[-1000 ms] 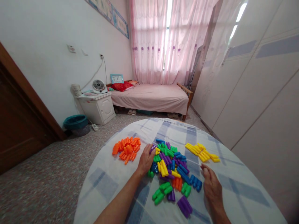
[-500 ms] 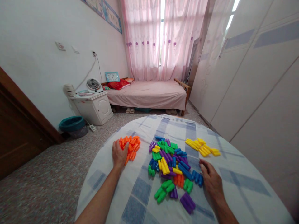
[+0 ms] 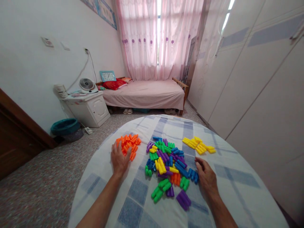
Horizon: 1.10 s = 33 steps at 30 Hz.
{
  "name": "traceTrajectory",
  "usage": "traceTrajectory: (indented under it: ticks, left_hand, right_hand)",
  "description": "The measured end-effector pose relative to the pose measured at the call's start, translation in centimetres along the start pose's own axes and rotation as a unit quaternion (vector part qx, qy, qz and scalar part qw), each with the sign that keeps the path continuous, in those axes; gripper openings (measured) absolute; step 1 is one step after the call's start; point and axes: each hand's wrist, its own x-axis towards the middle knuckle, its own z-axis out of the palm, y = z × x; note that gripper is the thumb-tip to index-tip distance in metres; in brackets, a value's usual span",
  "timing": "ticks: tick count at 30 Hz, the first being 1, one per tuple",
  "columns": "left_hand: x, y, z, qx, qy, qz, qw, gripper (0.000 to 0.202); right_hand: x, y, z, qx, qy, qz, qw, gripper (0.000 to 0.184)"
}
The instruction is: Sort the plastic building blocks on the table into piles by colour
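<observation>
My left hand [image 3: 119, 159] lies flat with fingers spread over the near side of a pile of orange plastic blocks [image 3: 130, 144] on the left of the round table [image 3: 228, 186]. My right hand [image 3: 206, 176] rests on the cloth with loosely bent fingers, touching the right edge of a mixed heap of coloured blocks [image 3: 169, 160], beside some blue blocks [image 3: 193, 175]. It holds nothing that I can see. A separate group of yellow blocks [image 3: 198, 145] lies further back on the right.
The table wears a white and blue checked cloth. Behind it are a bed [image 3: 146, 93], a white bedside cabinet [image 3: 84, 107] with a small fan [image 3: 86, 85], a teal basin [image 3: 65, 126] on the floor, and white wardrobes [image 3: 256, 79] along the right.
My left hand went from the mixed heap over to the orange pile and now rests spread on it. My right hand has hardly moved. The view has tilted slightly.
</observation>
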Motion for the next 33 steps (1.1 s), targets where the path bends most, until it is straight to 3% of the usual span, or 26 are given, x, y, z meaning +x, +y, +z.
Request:
traceTrajectory:
  ticks: [3,5,10,12,14,17,19,22,25,29,33]
  left_hand:
    - [-2.4,0.2,-0.9,0.041,-0.064,0.098,0.992,0.079]
    - [-2.9,0.0,-0.5,0.058,-0.086,0.13,0.986,0.08]
    - [-0.6,0.0,2.1,0.097,-0.098,0.089,0.986,0.072]
    - [0.2,0.6,2.3,0.094,-0.087,0.079,0.989,0.073]
    - [0.0,1.4,1.6,0.067,-0.065,0.089,0.992,0.069]
    - [-2.4,2.9,-0.9,-0.027,-0.058,0.117,0.991,0.053]
    - [-4.8,3.8,-2.7,-0.099,-0.092,0.122,0.983,0.047]
    - [-8.1,5.2,-4.2,-0.147,-0.152,0.114,0.971,0.054]
    - [-9.7,6.3,-3.9,-0.166,-0.168,0.106,0.966,0.055]
    - [-9.5,7.2,-2.9,-0.191,-0.18,0.084,0.961,0.042]
    - [-9.4,7.4,-3.7,-0.203,-0.168,0.079,0.961,0.037]
  right_hand:
    - [0.0,0.2,0.1,-0.001,0.008,-0.013,1.0,0.045]
    - [0.0,0.3,0.2,-0.001,0.01,-0.02,1.0,0.044]
    - [0.0,0.4,0.2,0.004,0.009,-0.03,1.0,0.043]
    - [0.0,0.3,0.1,0.005,0.008,-0.029,1.0,0.043]
    - [0.0,0.2,0.1,0.006,0.007,-0.025,1.0,0.043]
    - [0.0,0.1,0.1,0.011,0.004,-0.03,0.999,0.042]
    - [0.0,0.2,0.1,0.009,0.002,-0.038,0.999,0.042]
    - [0.1,0.4,0.1,0.001,0.0,-0.045,0.999,0.042]
    - [0.2,0.6,0.1,-0.003,-0.001,-0.044,0.999,0.043]
    - [0.2,0.5,0.1,-0.008,-0.007,-0.034,0.999,0.045]
    - [0.2,0.4,0.0,-0.015,-0.009,-0.042,0.999,0.046]
